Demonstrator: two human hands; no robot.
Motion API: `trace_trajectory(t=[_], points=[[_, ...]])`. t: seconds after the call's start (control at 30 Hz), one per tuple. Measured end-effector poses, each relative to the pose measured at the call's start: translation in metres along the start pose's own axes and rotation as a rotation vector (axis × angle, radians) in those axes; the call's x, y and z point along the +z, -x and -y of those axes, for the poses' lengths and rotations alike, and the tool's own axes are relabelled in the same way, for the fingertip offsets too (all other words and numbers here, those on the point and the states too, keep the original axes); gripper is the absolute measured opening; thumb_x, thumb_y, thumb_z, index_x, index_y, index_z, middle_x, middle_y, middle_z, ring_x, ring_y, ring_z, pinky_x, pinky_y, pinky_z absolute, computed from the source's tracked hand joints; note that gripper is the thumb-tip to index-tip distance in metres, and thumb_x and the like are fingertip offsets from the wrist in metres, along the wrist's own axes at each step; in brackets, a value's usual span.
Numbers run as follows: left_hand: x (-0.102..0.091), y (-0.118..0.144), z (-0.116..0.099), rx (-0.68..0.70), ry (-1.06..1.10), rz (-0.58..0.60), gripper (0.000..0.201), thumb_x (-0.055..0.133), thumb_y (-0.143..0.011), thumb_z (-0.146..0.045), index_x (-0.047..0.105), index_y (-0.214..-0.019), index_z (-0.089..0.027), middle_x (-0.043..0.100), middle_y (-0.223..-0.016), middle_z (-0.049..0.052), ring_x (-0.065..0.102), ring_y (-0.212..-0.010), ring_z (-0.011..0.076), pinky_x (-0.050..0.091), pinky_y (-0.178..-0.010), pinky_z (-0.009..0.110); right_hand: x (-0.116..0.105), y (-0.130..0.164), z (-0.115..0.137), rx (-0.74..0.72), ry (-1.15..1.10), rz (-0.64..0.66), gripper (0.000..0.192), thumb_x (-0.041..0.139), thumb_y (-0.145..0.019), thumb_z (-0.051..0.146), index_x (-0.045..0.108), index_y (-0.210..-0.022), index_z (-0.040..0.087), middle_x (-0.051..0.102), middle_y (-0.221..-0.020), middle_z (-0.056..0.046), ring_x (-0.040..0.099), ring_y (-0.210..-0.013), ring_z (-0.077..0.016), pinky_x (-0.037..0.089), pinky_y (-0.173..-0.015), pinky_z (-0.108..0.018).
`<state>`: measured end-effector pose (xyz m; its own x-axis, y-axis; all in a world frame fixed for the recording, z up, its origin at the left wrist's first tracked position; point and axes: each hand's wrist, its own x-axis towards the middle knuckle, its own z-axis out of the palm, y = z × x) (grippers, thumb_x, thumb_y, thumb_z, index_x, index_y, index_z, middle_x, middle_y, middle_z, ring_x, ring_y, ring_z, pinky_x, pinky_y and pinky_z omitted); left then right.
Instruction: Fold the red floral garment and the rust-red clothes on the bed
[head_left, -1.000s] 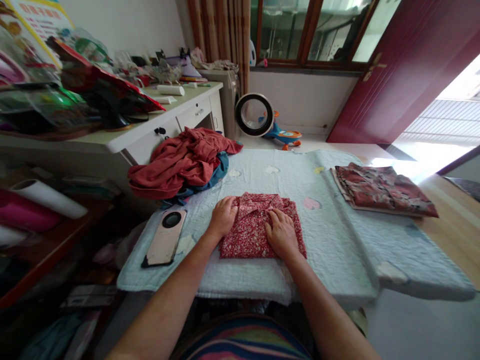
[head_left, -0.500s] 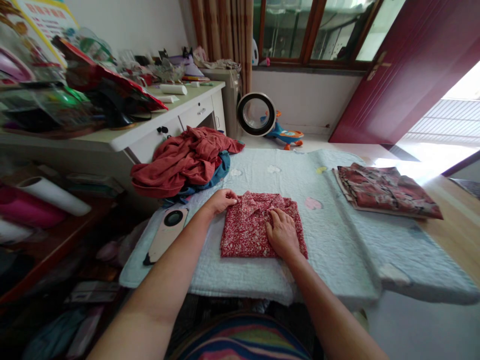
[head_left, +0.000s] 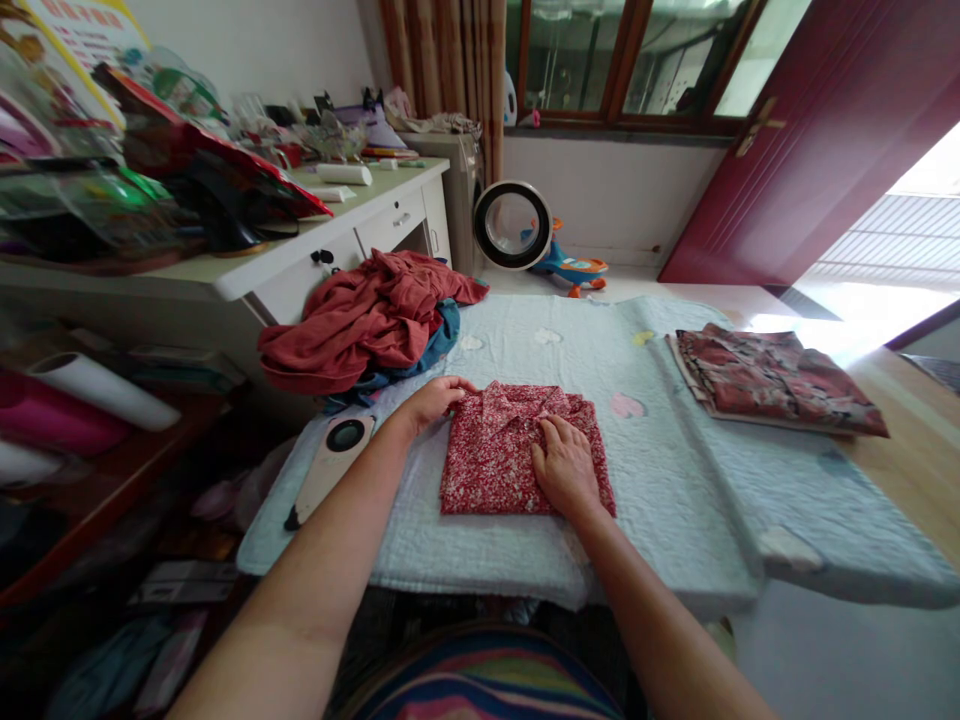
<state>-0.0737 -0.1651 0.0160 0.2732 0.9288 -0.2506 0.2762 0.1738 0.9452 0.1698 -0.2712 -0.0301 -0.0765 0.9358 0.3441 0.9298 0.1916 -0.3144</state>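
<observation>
- Folding is at its last stage, as I judge it: a red flowered shirt (head_left: 517, 455) lies as a neat square packet, collar up, on the near middle of the bench (head_left: 675, 500), which a pale blue quilted cover drapes.
- The left hand (head_left: 431, 400) sits at the packet's far left corner, fingers curled with the tips on the cloth edge; whether they pinch it I cannot tell.
- The right hand (head_left: 564, 465) lies flat and spread on the right half, pressing the layers down.
- A next move would call for smoothing the collar and keeping the edges square, so the thin, soft cotton does not slide out of its folds.
- A crumpled heap of rust-red and blue clothes (head_left: 367, 320) lies far left, soft and shapeless.
- A folded dark patterned garment (head_left: 772, 375) rests flat at far right.
- A phone (head_left: 330, 470) with a round camera ring lies just left of the shirt.
</observation>
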Motion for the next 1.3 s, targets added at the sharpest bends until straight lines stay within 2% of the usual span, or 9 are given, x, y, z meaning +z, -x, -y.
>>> trace_trajectory(t=[0.17, 0.33, 0.5, 0.7, 0.9, 1.03, 1.3], points=[[-0.003, -0.001, 0.003, 0.072, -0.050, -0.003, 0.029, 0.064, -0.062, -0.019, 0.069, -0.090, -0.014, 0.068, -0.082, 0.001, 0.056, -0.069, 0.0126, 0.040, -0.065, 0.025, 0.000, 0.000, 0.000, -0.001, 0.001, -0.006, 0.038, 0.049, -0.092, 0.027, 0.057, -0.127, 0.016, 0.057, -0.134, -0.011, 0.047, -0.125, -0.0256, 0.030, -0.110, -0.042], [-0.004, -0.006, 0.014, 0.056, -0.098, 0.002, 0.027, 0.066, -0.061, -0.023, 0.069, -0.085, -0.013, 0.065, -0.072, 0.000, 0.054, -0.065, 0.0134, 0.039, -0.064, 0.026, 0.000, 0.000, 0.000, -0.001, -0.002, -0.005, 0.038, 0.048, -0.093, 0.027, 0.056, -0.128, 0.017, 0.057, -0.134, -0.011, 0.047, -0.125, -0.0252, 0.031, -0.110, -0.042], [0.000, -0.011, 0.020, 0.065, -0.148, -0.059, 0.020, 0.066, -0.059, -0.028, 0.065, -0.073, -0.015, 0.061, -0.067, -0.002, 0.051, -0.063, 0.0134, 0.036, -0.063, 0.026, -0.001, 0.000, 0.000, 0.002, 0.011, 0.005, 0.038, 0.049, -0.093, 0.028, 0.057, -0.129, 0.016, 0.056, -0.135, -0.012, 0.046, -0.126, -0.0251, 0.030, -0.110, -0.042], [0.003, -0.012, 0.018, 0.016, -0.086, 0.012, 0.030, 0.069, -0.063, -0.041, 0.063, -0.075, -0.014, 0.063, -0.069, 0.001, 0.052, -0.062, 0.0137, 0.037, -0.063, 0.027, -0.001, 0.000, 0.001, 0.002, 0.011, 0.004, 0.039, 0.048, -0.094, 0.029, 0.056, -0.129, 0.016, 0.056, -0.135, -0.011, 0.046, -0.126, -0.0245, 0.030, -0.111, -0.041], [0.009, -0.020, 0.029, 0.067, -0.261, -0.127, 0.018, 0.064, -0.063, -0.033, 0.058, -0.067, -0.017, 0.059, -0.063, -0.002, 0.050, -0.060, 0.0129, 0.037, -0.061, 0.026, -0.001, 0.000, 0.000, 0.004, 0.002, 0.003, 0.039, 0.048, -0.093, 0.028, 0.056, -0.129, 0.016, 0.056, -0.135, -0.012, 0.046, -0.126, -0.0248, 0.029, -0.111, -0.041], [0.014, -0.020, 0.031, 0.085, -0.374, -0.198, 0.020, 0.066, -0.065, -0.034, 0.055, -0.060, -0.018, 0.055, -0.058, -0.004, 0.048, -0.057, 0.0131, 0.032, -0.057, 0.025, 0.001, 0.000, -0.001, 0.000, -0.013, 0.000, 0.038, 0.048, -0.093, 0.029, 0.056, -0.128, 0.017, 0.056, -0.134, -0.012, 0.046, -0.126, -0.0255, 0.029, -0.110, -0.042], [0.017, -0.019, 0.030, 0.105, -0.479, -0.272, 0.017, 0.061, -0.070, -0.031, 0.056, -0.060, -0.019, 0.057, -0.059, -0.003, 0.051, -0.060, 0.0146, 0.034, -0.059, 0.025, 0.000, 0.000, -0.001, -0.001, -0.022, 0.001, 0.038, 0.048, -0.092, 0.029, 0.056, -0.128, 0.017, 0.056, -0.134, -0.012, 0.046, -0.126, -0.0254, 0.029, -0.110, -0.042]])
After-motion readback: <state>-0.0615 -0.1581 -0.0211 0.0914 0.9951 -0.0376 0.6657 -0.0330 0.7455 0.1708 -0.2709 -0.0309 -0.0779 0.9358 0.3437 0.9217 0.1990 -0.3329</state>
